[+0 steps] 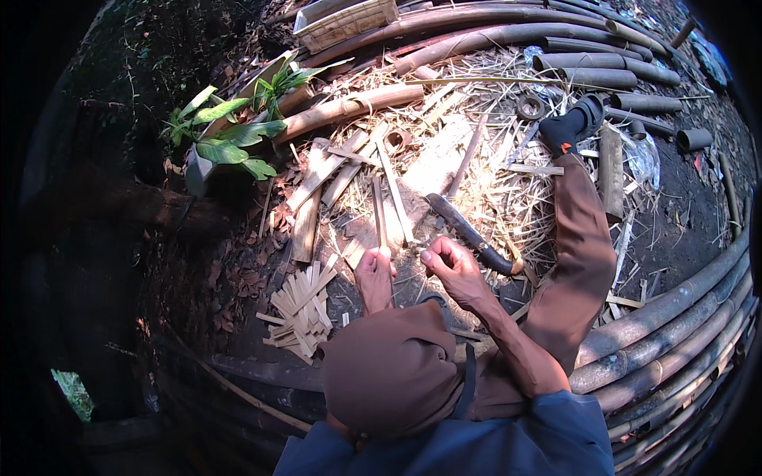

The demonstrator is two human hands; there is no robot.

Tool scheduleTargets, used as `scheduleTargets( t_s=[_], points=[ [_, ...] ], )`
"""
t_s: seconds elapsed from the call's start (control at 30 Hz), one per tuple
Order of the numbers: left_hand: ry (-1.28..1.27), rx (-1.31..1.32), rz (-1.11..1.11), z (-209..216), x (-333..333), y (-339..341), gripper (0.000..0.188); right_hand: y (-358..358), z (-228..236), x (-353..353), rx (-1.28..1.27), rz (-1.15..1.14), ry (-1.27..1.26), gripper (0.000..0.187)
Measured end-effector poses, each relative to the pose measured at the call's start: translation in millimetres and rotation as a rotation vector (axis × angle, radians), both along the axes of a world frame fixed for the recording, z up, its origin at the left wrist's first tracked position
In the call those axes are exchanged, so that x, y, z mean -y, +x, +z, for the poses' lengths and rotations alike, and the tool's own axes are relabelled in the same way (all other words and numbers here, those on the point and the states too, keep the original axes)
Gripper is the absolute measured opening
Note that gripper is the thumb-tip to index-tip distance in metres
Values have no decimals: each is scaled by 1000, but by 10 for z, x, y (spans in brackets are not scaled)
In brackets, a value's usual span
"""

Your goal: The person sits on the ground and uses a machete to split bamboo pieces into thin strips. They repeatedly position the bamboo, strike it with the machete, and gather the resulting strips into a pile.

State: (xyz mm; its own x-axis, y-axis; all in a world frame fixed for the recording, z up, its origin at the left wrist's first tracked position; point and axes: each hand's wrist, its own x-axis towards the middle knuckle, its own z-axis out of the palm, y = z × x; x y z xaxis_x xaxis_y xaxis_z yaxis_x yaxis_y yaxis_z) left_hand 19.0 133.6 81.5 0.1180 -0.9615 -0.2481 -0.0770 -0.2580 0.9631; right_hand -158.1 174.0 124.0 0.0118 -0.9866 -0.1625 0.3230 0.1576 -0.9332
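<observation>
In front of my lap, my left hand (375,276) is closed round the lower end of a narrow brown bamboo strip (379,213) that points away from me. Beside it, to the right, my right hand (457,274) is closed with thumb and fingers pinched together. Anything between those fingertips is too small to make out. Just beyond the right hand, a curved dark machete (476,236) with a pale end lies across the shavings. A pile of short split bamboo strips (298,309) rests on the ground to the left of my left hand.
Pale bamboo shavings (508,190) cover the ground ahead. Split pieces (316,178) and a thick bamboo pole (349,109) lie far left, near a leafy plant (230,131). Long poles (659,333) run along the right. My outstretched leg (583,246) crosses the right side. A crate (345,28) stands at the back.
</observation>
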Motion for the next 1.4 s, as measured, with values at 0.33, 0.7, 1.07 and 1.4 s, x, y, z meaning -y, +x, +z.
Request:
scheduleTargets(
  t_s=[0.33,0.7,1.07,1.4],
  points=[
    [-170,-524,-1,155,510,114,10,-87,-324,-1,-407,-147,-68,53],
    [-168,-537,-183,860,852,102,64,87,-704,-351,-151,333,77,45],
    [-414,203,-751,964,728,-85,28,5,-958,-252,-518,324,280,69],
    [-635,812,-1139,597,748,-59,26,327,-1485,-315,-577,423,288,81]
  ],
)
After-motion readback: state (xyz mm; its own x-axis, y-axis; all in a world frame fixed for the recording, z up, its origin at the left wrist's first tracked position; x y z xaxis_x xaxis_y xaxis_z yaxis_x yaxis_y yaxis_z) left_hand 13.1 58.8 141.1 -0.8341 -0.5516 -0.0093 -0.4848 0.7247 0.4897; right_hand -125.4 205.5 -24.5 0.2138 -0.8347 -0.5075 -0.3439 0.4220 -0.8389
